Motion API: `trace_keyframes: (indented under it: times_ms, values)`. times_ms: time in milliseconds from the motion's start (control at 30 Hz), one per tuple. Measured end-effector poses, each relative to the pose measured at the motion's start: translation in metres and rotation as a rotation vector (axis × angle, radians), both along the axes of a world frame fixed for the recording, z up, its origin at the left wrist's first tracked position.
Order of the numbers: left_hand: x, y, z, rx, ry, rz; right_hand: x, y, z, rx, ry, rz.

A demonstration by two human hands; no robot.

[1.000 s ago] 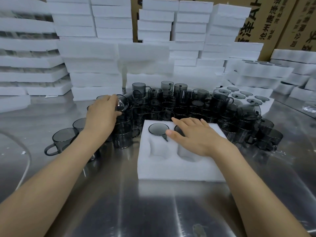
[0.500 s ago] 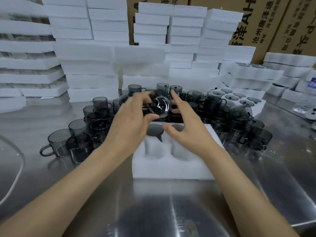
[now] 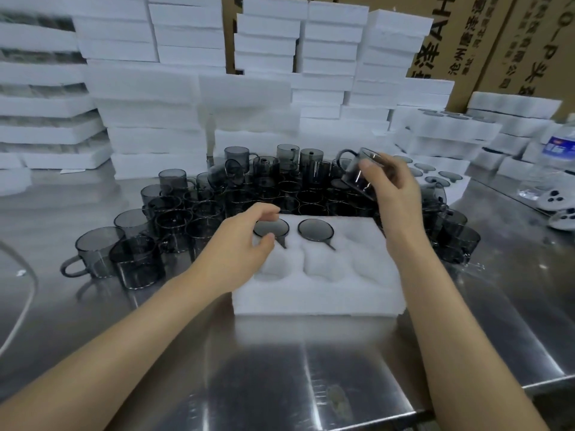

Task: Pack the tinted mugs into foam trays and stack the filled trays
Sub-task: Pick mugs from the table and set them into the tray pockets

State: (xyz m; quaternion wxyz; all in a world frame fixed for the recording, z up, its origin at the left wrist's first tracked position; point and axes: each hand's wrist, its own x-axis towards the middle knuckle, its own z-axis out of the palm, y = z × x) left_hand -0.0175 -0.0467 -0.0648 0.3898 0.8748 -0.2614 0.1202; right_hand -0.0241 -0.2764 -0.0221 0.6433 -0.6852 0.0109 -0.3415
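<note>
A white foam tray [image 3: 317,293] lies in front of me on the steel table. Two smoke-grey mugs sit in its far pockets, one at the left [image 3: 271,228] and one in the middle [image 3: 315,229]; the other pockets hold nothing. My right hand [image 3: 392,188] holds a tilted grey mug [image 3: 357,175] in the air above the tray's far right corner. My left hand [image 3: 245,244] rests on the tray's left part, fingers curled by the left mug's rim, nothing in it. Several loose grey mugs [image 3: 280,188] crowd behind the tray.
Stacks of white foam trays [image 3: 149,98] wall off the back and left. A filled tray [image 3: 435,178] lies at the right, with a water bottle [image 3: 550,163] and white controllers [image 3: 557,203] beyond it. Cardboard boxes [image 3: 497,35] stand behind. The table's front edge [image 3: 466,396] is near.
The mug that both hands held over the tray half a second ago has passed to my right hand and moved right. My left hand has dropped onto the tray.
</note>
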Motion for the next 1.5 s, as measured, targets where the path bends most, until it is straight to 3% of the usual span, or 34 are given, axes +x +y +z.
trace_keyframes:
  times_ms: [100, 233, 400, 467, 600, 767, 900, 1133, 1367, 1500]
  values:
    - [-0.001, -0.001, 0.001, -0.041, 0.01, 0.01, 0.003, -0.005, 0.0, 0.143, 0.099, 0.155]
    - [-0.002, 0.0, -0.002, -0.155, 0.057, 0.009, 0.002, -0.011, 0.002, 0.537, 0.121, 0.388]
    - [-0.003, -0.001, -0.002, -0.167, 0.073, 0.015, 0.005, -0.017, 0.001, 0.648, 0.141, 0.366]
    - [-0.003, -0.001, -0.002, -0.185, 0.079, 0.013, 0.007, -0.019, -0.002, 0.574, 0.193, 0.338]
    - [-0.006, -0.001, -0.001, -0.198, 0.094, 0.011, 0.007, -0.02, -0.008, 0.205, 0.26, 0.316]
    - [-0.007, -0.001, 0.0, -0.195, 0.123, 0.001, 0.002, -0.032, -0.012, -0.008, 0.267, 0.337]
    - [-0.008, -0.001, 0.001, -0.19, 0.126, 0.004, -0.007, -0.03, -0.012, -0.381, 0.252, 0.326]
    - [-0.007, -0.002, 0.001, -0.172, 0.134, 0.007, -0.017, -0.026, -0.012, -0.619, 0.201, 0.351]
    - [-0.007, -0.002, 0.001, -0.179, 0.125, -0.006, -0.005, -0.026, -0.024, -0.583, 0.274, 0.24]
    - [-0.005, -0.001, 0.0, -0.113, -0.009, 0.045, 0.0, -0.023, -0.027, -0.892, 0.322, 0.189]
